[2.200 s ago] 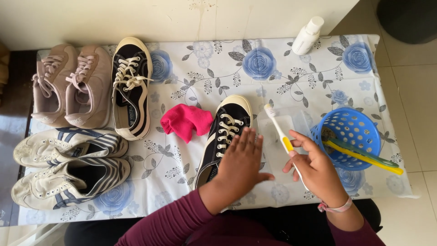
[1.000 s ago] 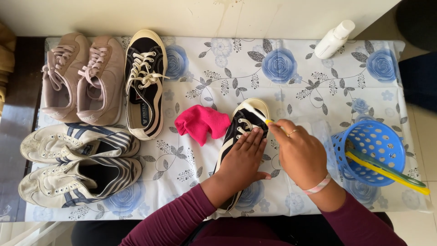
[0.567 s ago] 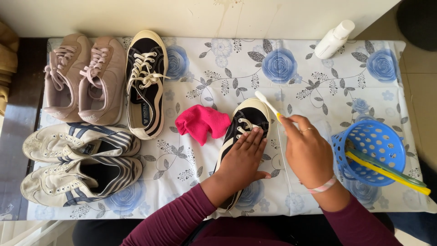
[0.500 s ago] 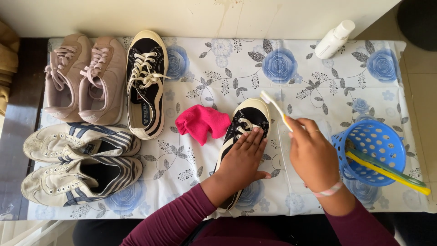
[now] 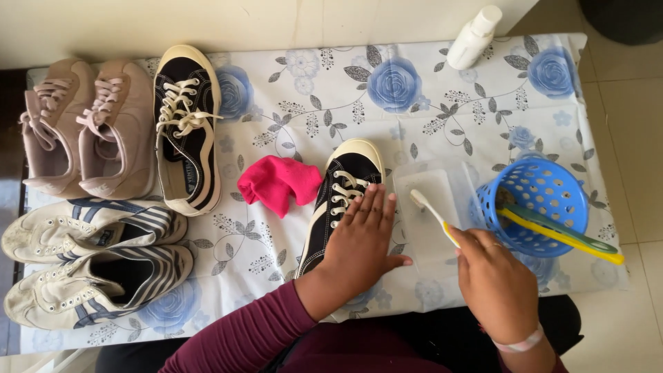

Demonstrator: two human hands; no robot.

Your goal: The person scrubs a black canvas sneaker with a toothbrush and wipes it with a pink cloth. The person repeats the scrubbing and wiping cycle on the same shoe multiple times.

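Left hand [image 5: 359, 243] flat on the black canvas sneaker with white laces and cream rubber sole [image 5: 340, 193], fingers spread and extended over the laces, palm pressing down on the rear half, not curled around anything. Sneaker lying near the middle of the white tablecloth with blue rose print [image 5: 407, 90], toe pointing away from the person.

Right hand [image 5: 496, 283] just right of that sneaker, fingers closed around the yellow handle of a white-headed toothbrush [image 5: 434, 215]. Brush head resting over a clear shallow plastic tray [image 5: 429, 207], itself just beside the sneaker on its right.

Further right of the sneaker, touching the tray's edge: a round blue perforated plastic basket [image 5: 545, 186] with a yellow and green brush [image 5: 561, 233] lying across it. Just left of the sneaker's toe: a crumpled bright pink cloth [image 5: 277, 182]. Well left of the sneaker: its matching black sneaker [image 5: 186, 128], a pair of dusty pink suede sneakers [image 5: 86, 131], and a pair of white sneakers with navy stripes [image 5: 90, 259]. Far beyond the sneaker, at the cloth's back edge: a small white plastic bottle [image 5: 474, 37], lying tilted.
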